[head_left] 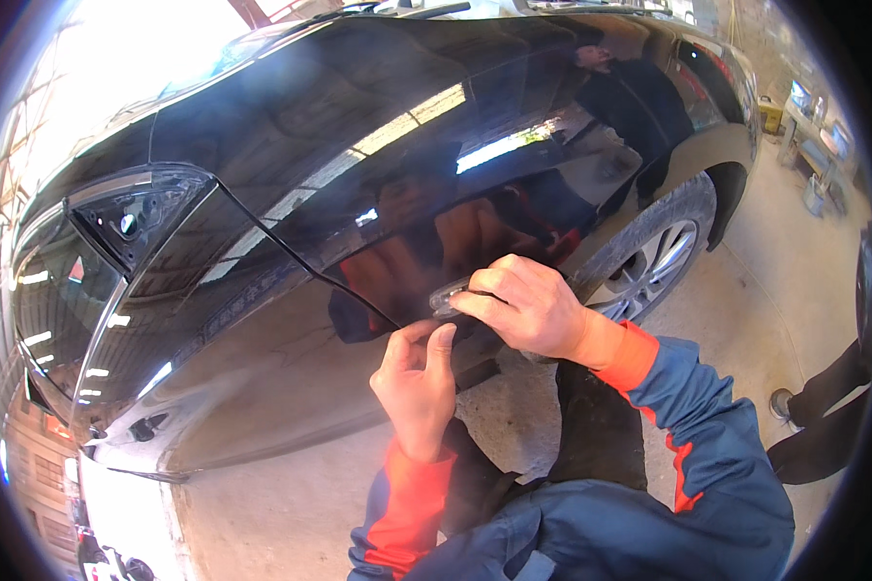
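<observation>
Glossy, curved bodywork [358, 145] backs a rounded, translucent piece [444, 300]

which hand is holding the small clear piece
The right hand, the one nearer the wheel: it pinches the small clear piece. The left hand, lower and farther from the wheel, is not gripping it.

Left of the wheel [643, 270], a handheld part [444, 301] perhaps touches the car [358, 203].

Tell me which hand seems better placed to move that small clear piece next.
Probably the right hand: it grips the small clear piece. The left hand is close by, with nothing clearly visible in it.
</observation>
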Action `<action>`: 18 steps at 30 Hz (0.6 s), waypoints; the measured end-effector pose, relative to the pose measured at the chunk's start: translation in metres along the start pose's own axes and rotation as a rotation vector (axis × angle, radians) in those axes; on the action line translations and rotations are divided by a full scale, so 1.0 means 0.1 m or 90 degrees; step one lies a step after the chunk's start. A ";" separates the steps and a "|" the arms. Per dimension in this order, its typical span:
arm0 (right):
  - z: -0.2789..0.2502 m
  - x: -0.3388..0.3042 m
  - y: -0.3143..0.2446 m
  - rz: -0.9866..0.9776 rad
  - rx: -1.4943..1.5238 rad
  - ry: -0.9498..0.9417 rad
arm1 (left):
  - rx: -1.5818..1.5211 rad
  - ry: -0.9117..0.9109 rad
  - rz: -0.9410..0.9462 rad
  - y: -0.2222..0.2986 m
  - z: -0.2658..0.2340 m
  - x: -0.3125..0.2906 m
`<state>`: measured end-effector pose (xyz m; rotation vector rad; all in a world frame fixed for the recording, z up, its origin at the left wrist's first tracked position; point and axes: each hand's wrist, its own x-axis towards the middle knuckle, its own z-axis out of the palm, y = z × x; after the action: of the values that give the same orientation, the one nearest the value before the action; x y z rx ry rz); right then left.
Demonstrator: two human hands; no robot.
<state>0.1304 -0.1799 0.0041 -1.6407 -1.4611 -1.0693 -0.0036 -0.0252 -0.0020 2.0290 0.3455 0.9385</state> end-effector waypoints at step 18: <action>-0.29 -1.21 -0.58 0.487 0.282 0.159 | 0.226 0.109 0.384 -0.05 0.17 0.27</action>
<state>0.0650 -0.2498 -0.0947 -1.4709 -0.7173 -0.4488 0.0273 -0.0170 0.0011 2.4428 -0.0276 1.5089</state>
